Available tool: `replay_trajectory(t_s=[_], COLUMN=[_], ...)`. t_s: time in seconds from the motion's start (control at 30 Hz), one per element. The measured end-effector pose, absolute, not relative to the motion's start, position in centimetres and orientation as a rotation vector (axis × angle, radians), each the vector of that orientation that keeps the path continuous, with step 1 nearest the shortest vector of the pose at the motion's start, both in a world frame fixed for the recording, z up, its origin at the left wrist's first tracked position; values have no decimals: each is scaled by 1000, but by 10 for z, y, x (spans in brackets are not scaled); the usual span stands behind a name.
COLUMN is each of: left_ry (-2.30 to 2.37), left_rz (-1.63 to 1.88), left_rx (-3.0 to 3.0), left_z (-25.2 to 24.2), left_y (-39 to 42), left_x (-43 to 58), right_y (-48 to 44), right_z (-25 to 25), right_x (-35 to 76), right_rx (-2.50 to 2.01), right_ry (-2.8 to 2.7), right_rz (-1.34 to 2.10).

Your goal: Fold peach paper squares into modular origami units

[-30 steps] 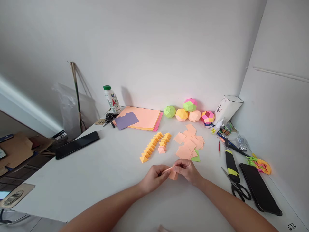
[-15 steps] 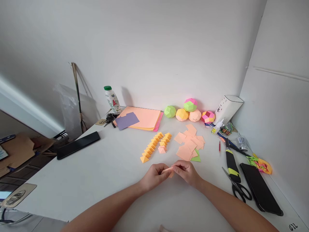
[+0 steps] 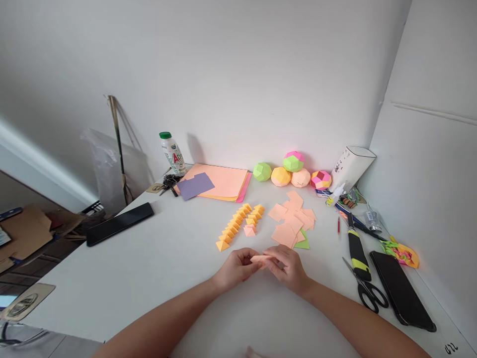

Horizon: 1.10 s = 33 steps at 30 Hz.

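Between my two hands, just above the table, is a small folded piece of peach paper (image 3: 258, 259). My left hand (image 3: 237, 268) pinches its left end with thumb and fingers. On its right side my right hand (image 3: 286, 266) grips it, and the fingers cover part of the folds. Beyond the hands stand two rows of folded paper pieces: a longer orange row (image 3: 233, 227) and a shorter row (image 3: 255, 215) with peach pieces (image 3: 250, 230) at its near end. Loose peach paper squares (image 3: 286, 233) lie in a pile to the right, over a green piece (image 3: 303, 243).
Paper balls (image 3: 280, 177) sit by the wall beside stacked peach sheets (image 3: 223, 181) and a purple sheet (image 3: 196, 186). Scissors (image 3: 367, 291), a utility knife (image 3: 358, 253) and a black phone (image 3: 402, 291) lie right. A bottle (image 3: 173, 154) and a black slab (image 3: 121, 223) are left.
The peach paper has been turned in my fingers and now shows a flatter face. My right hand has shifted slightly, its fingers reaching further over the paper.
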<state>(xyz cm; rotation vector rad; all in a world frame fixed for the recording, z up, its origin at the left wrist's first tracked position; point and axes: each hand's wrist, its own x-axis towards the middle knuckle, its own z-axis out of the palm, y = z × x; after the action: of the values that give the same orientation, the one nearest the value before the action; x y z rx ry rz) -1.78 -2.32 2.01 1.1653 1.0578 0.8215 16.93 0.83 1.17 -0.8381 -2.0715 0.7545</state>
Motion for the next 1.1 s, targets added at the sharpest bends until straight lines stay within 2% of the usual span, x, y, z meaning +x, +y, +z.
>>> replay_trajectory(t_s=[0.13,0.57,1.1], left_ry=[1049,1103,1105], left_rz=[819,877,922], left_rx=[1158,1117,1085], left_z=[20,15,13], left_y=[-22,-24,-23], left_x=[-18,-17,-16], right_y=[11,10,8], right_z=[12,11,22], right_x=[170,173,172], right_rx=[-787,-908,-961], right_ry=[-2088,-1915,-1935], right_rz=[669,1148,1305])
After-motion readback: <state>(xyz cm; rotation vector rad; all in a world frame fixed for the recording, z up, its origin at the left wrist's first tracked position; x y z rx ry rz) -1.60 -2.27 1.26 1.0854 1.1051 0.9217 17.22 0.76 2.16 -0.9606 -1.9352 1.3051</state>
